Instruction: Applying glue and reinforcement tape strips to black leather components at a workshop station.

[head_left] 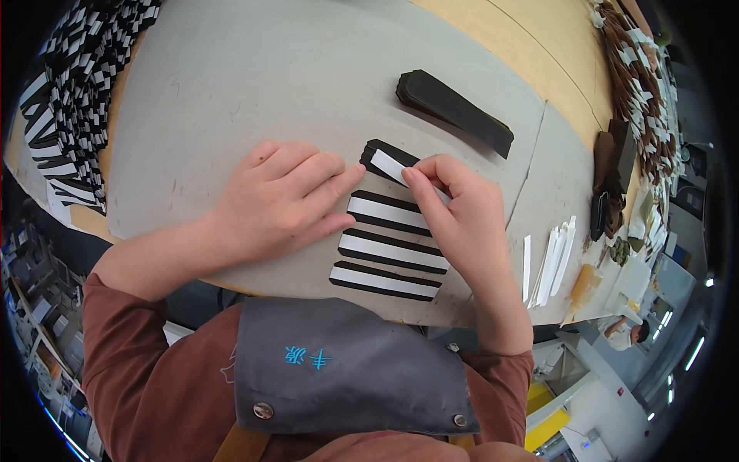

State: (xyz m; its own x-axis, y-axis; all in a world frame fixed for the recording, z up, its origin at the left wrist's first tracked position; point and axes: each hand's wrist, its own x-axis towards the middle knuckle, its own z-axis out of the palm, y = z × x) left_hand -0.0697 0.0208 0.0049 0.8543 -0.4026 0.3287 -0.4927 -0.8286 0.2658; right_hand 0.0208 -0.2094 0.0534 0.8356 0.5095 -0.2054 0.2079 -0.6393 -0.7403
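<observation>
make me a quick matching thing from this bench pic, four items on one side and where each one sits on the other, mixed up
Things:
1. stack of black pieces
2. loose white strips
3. pile of striped pieces
4. white strip being pressed down

Places:
A. far left edge of the bench
B. under the right hand's fingertips
C. right of the right hand
D. beyond both hands, on the grey board

Pairs: 1-D, 2-C, 3-A, 4-B

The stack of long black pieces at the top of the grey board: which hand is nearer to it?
Right. The right hand lies just below the stack of long black pieces, pinching a white strip; the left hand rests farther left.
</observation>
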